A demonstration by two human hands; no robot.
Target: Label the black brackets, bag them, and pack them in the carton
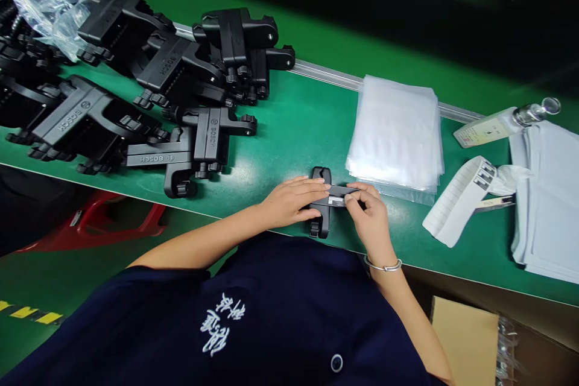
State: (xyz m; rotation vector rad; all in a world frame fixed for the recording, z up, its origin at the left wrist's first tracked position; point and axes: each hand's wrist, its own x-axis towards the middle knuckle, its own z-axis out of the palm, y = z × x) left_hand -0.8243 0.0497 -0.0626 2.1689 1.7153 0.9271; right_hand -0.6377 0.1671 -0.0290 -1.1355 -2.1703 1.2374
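A black plastic clamp bracket (321, 220) lies near the table's front edge, in front of my body. My left hand (289, 202) rests flat across its left side, fingers stretched out and thumb apart. A small white label (336, 200) shows on the bracket's face between my hands. Around the bracket's right end my right hand (368, 214) is closed, its thumb pressing at the label's right edge and the fingers behind. Part of the bracket is hidden under both hands.
Several similar black brackets (212, 136) marked BOSCH are heaped at left, with clear plastic wrap (54, 12) behind. Clear bags (395, 132) lie stacked ahead. To the right are a pump bottle (488, 126), a curled label strip (456, 205) and white sheets (549, 205). A red stool (108, 220) stands below left.
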